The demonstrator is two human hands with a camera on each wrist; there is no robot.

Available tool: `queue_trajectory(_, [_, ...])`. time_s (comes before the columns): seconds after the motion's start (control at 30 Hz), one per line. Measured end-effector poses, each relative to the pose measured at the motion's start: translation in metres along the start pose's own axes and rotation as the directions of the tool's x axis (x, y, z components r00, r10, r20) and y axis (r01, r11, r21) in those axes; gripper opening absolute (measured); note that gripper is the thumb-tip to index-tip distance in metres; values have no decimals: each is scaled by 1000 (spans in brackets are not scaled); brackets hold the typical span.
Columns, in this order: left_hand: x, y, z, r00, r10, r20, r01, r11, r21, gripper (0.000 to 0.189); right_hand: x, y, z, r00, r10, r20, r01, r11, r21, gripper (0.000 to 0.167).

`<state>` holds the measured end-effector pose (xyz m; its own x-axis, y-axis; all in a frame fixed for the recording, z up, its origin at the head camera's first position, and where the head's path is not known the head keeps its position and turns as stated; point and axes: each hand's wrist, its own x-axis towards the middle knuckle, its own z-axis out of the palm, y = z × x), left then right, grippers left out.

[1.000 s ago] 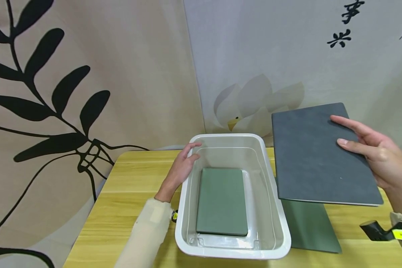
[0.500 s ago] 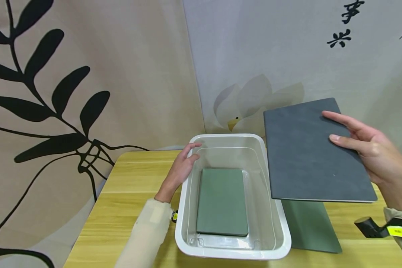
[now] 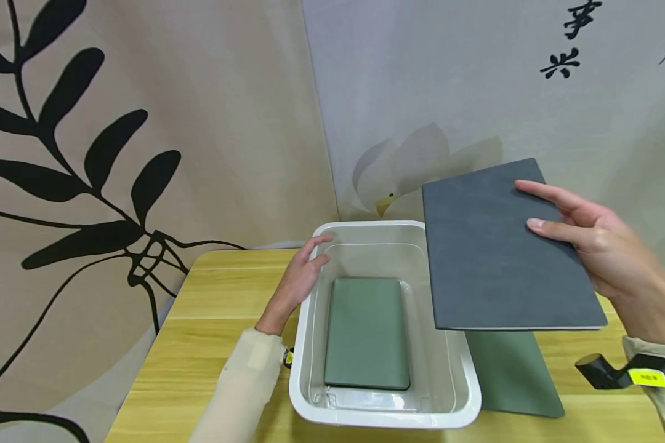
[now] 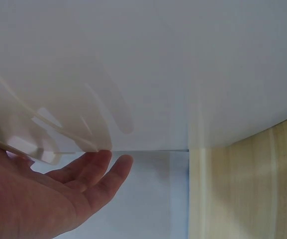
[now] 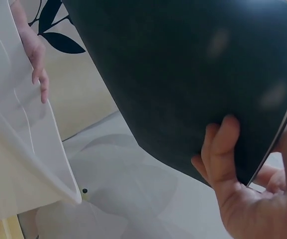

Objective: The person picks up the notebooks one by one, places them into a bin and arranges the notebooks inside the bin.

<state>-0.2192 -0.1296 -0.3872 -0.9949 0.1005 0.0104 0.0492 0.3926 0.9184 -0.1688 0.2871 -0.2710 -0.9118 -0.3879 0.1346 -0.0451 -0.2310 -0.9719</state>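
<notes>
My right hand (image 3: 606,243) grips a dark grey-blue notebook (image 3: 487,264) by its right side, thumb and index finger on the upper cover. Its other fingers support the underside, as the right wrist view shows. The notebook hangs in the air over the right rim of a white plastic bin (image 3: 385,420). Inside that bin, a green notebook (image 3: 368,332) lies flat toward the left. On the bin's left rim, my left hand (image 3: 296,280) holds on, with fingers (image 4: 106,186) curled against the outer wall in the left wrist view.
Right of the bin, a second green notebook (image 3: 512,375) lies on the wooden table (image 3: 221,301), partly covered by the held notebook and bin. Behind the table hangs a pale curtain (image 3: 244,123) with dark leaf prints.
My right hand has carried the dark notebook leftward and slightly up, so it now overlaps the bin's right rim in the head view. My left hand and the bin have stayed put.
</notes>
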Motion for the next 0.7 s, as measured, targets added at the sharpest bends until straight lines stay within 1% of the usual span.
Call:
queue_trajectory(0.37, [-1, 3, -1, 1000, -1, 6, 1, 1000, -4, 39, 9, 0, 12, 999, 34, -7, -35, 999, -29, 57])
queue_trajectory(0.5, [-1, 3, 0, 1000, 3, 8, -3, 1000, -7, 40, 11, 0, 16, 999, 40, -10, -40, 998, -55, 56])
queue_trajectory(0.7, [-1, 2, 0, 1000, -1, 11, 1, 1000, -9, 41, 15, 3, 23, 998, 62, 25, -61, 997, -40, 57])
